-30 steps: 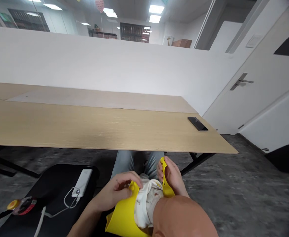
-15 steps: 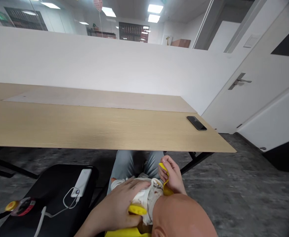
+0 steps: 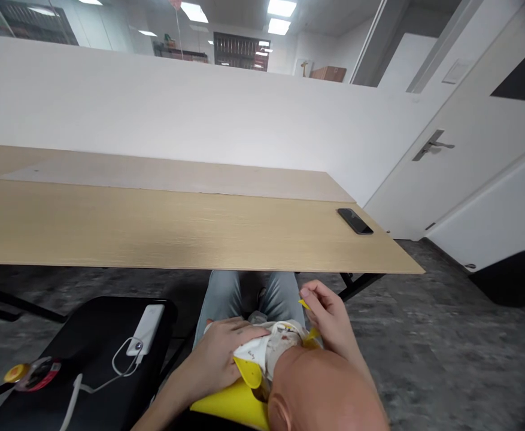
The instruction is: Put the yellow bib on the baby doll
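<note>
One bald doll head (image 3: 322, 389) partly hides a yellow bib (image 3: 230, 404).

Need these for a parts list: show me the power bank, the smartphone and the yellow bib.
White power bank (image 3: 146, 330): head view, on its upper casing.
Black smartphone (image 3: 354, 221): head view, on its dark upper face.
Yellow bib (image 3: 228, 407): head view, on its lower flap.

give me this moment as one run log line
left hand: flat on white cloth | right hand: raised beside yellow bib strap | lap: bald doll, yellow bib | nearby: power bank on black seat
</note>
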Action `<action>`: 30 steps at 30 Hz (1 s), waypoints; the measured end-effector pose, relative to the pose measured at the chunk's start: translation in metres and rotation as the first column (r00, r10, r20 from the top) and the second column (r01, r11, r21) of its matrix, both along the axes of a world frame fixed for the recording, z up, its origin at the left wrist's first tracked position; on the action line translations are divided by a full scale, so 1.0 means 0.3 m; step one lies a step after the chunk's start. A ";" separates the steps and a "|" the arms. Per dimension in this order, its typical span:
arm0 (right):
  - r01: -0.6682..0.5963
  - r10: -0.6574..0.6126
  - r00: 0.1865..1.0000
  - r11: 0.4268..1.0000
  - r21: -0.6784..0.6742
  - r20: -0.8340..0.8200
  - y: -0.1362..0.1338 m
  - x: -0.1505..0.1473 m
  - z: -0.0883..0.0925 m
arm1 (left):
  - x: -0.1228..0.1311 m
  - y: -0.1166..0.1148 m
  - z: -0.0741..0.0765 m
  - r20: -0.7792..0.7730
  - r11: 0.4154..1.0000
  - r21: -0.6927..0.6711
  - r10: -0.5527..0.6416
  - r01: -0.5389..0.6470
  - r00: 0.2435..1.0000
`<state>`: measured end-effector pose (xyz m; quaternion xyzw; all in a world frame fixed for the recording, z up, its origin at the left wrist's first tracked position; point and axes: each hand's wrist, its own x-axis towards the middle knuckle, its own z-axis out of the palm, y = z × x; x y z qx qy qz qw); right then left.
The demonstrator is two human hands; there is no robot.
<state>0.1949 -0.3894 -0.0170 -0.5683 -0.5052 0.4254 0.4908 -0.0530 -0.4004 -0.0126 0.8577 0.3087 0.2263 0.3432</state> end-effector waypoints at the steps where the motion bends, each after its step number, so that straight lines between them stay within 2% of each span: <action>1: -0.036 0.036 0.995 0.999 0.002 0.097 -0.015 0.018 0.024 | -0.001 0.001 -0.005 0.016 1.000 0.021 0.007 -0.008 1.000; 4: -0.222 0.243 0.910 0.970 -0.102 0.337 -0.064 0.065 0.100 | -0.006 0.002 -0.017 0.102 0.994 0.101 0.037 -0.047 0.994; 6: -0.339 0.399 0.809 0.917 -0.211 0.432 -0.090 0.089 0.138 | -0.009 0.003 -0.024 0.181 0.987 0.145 0.049 -0.076 0.982; 8: -0.407 0.493 0.736 0.870 -0.279 0.463 -0.106 0.106 0.162 | -0.010 0.005 -0.030 0.248 0.982 0.162 0.050 -0.093 0.967; 11: -0.450 0.540 0.717 0.841 -0.300 0.441 -0.118 0.124 0.180 | -0.015 0.009 -0.039 0.308 0.980 0.162 0.059 -0.113 0.950; 15: -0.439 0.548 0.743 0.833 -0.338 0.384 -0.119 0.133 0.176 | -0.031 0.013 -0.049 0.373 0.982 0.100 0.111 -0.159 0.921; 18: -0.433 0.517 0.761 0.855 -0.286 0.392 -0.110 0.125 0.143 | -0.044 0.014 -0.048 0.405 0.982 0.005 0.170 -0.188 0.899; 23: -0.382 0.418 0.732 0.906 -0.184 0.538 -0.088 0.093 0.082 | -0.049 0.014 -0.026 0.456 0.966 -0.135 0.258 -0.221 0.852; 26: -0.377 0.391 0.725 0.914 -0.148 0.567 -0.079 0.066 0.083 | -0.047 0.012 -0.014 0.487 0.955 -0.184 0.295 -0.234 0.822; 30: -0.357 0.330 0.786 0.933 -0.053 0.523 -0.074 0.030 0.106 | -0.045 0.010 -0.004 0.493 0.951 -0.216 0.303 -0.222 0.815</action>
